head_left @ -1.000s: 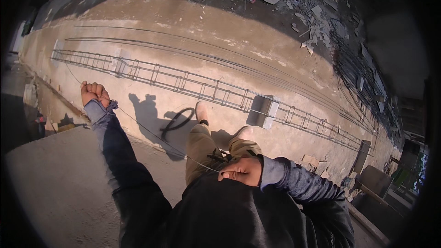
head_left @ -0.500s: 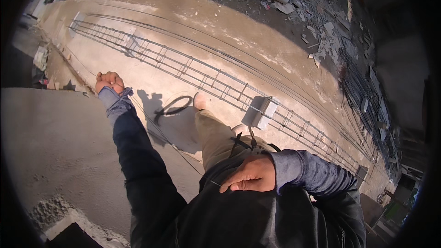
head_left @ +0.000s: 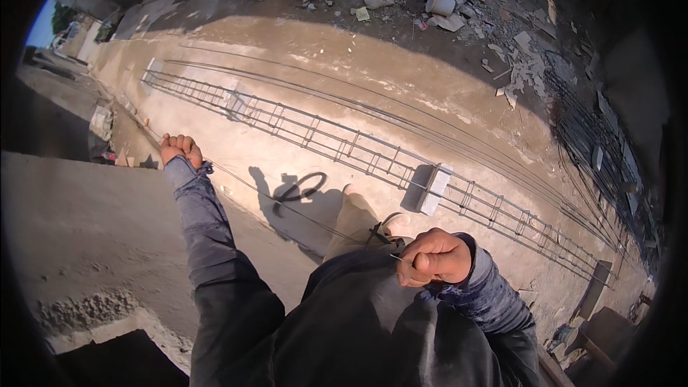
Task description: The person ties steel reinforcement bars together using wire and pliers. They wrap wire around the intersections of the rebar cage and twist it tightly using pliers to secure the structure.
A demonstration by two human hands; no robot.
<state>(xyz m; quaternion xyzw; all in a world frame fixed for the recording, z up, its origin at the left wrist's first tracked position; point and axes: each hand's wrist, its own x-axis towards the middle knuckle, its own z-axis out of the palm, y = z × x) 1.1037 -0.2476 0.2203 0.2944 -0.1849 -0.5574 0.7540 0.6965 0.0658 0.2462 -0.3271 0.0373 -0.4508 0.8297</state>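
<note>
A thin wire [head_left: 269,193] stretches across the front of my body from one hand to the other. My left hand [head_left: 181,149] is out at the far left, its fingers closed round the wire. In front of my waist, my right hand [head_left: 435,258] pinches the wire's other end between thumb and fingers; a short bit shows at the fingertips. Beyond both hands lies a long rebar cage [head_left: 313,131] with stirrups tied along it. A pale block [head_left: 434,190] props it up near its right part.
Long loose steel rods [head_left: 373,109] lie behind the cage. A dark loop [head_left: 301,186] shows near my feet. Rubble [head_left: 441,3] is heaped at the back, with dark bars [head_left: 595,150] piled at right. A concrete ledge [head_left: 86,222] stands at left.
My right hand has risen from my waist and moved right, turning over with the wire end. The wire has drawn tighter. My left hand stays closed; the view has shifted.
</note>
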